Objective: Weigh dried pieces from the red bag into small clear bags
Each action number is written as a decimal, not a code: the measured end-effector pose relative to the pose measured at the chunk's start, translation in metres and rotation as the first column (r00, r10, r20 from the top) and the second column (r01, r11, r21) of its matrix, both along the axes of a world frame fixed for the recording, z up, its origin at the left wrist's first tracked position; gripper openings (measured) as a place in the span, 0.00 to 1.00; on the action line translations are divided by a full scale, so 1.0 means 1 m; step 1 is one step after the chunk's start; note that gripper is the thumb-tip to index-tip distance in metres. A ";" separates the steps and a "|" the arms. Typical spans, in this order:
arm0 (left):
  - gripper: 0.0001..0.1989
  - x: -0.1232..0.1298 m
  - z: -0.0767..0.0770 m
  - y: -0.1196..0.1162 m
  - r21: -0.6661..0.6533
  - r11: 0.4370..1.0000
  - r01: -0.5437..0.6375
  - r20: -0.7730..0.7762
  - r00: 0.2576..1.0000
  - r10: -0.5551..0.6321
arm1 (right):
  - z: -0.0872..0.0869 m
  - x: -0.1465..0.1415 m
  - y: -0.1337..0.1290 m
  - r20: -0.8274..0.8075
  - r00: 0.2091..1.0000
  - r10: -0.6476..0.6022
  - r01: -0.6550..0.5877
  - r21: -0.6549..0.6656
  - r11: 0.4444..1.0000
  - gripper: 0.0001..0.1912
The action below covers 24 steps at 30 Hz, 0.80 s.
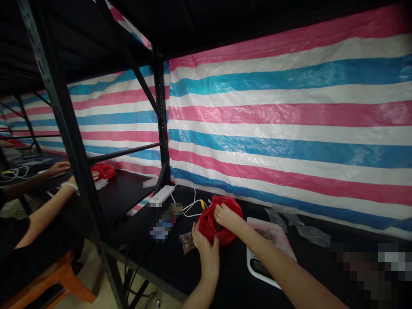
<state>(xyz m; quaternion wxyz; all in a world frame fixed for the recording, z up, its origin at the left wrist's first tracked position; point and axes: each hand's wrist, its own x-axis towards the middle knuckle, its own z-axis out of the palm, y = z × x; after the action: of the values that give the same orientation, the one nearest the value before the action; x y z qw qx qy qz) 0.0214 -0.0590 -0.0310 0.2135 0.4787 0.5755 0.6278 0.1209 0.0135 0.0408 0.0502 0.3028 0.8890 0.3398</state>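
Note:
A red plastic bag (231, 210) stands open on the black table, with small brown pieces inside its mouth. My left hand (206, 245) grips the near left side of the bag, thumb and fingers curved round it. Over the opening, my right hand (228, 218) has its fingers bent down into the bag; what they hold is hidden. Close by my left fingers lies a small clear bag (186, 243) of brown pieces. Beneath my right forearm is a white scale (264, 278), partly covered, bearing a clear bag of brown pieces (269, 235).
A white power strip (162, 195) with a white cable (189, 211) lies at the back left. Empty clear bags (312, 235) rest along the striped sheet (289, 146). A black shelf post (64, 116) stands left; beyond it a co-worker's arm (48, 213) reaches toward another red bag (104, 171).

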 end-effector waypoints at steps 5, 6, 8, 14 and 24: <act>0.32 0.002 -0.004 0.002 -0.010 0.989 0.148 0.192 0.971 -0.143 | -0.001 -0.007 -0.008 -0.043 0.998 0.042 -0.046 -0.105 0.993 0.10; 0.32 0.002 -0.004 0.002 -0.005 0.986 0.166 0.220 0.962 -0.161 | 0.001 -0.007 -0.010 -0.071 0.996 0.044 -0.053 -0.144 0.988 0.09; 0.31 0.001 -0.003 0.002 0.004 0.982 0.189 0.262 0.948 -0.184 | 0.004 -0.006 -0.013 -0.144 0.989 0.025 -0.056 -0.216 0.975 0.10; 0.29 0.000 -0.002 0.003 0.019 0.981 0.192 0.371 0.910 -0.186 | 0.012 0.007 -0.015 -0.341 0.935 -0.097 -0.055 -0.412 0.910 0.10; 0.29 -0.001 0.007 0.000 0.139 0.968 0.208 0.427 0.870 -0.248 | 0.000 0.012 -0.013 -0.620 0.704 -0.346 -0.196 -0.639 0.744 0.12</act>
<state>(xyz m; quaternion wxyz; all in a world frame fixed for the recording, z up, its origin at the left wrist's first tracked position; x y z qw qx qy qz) 0.0207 -0.0589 -0.0242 0.3893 0.3975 0.4234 0.7150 0.1325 0.0007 0.0411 -0.1742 0.4090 0.8841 -0.1443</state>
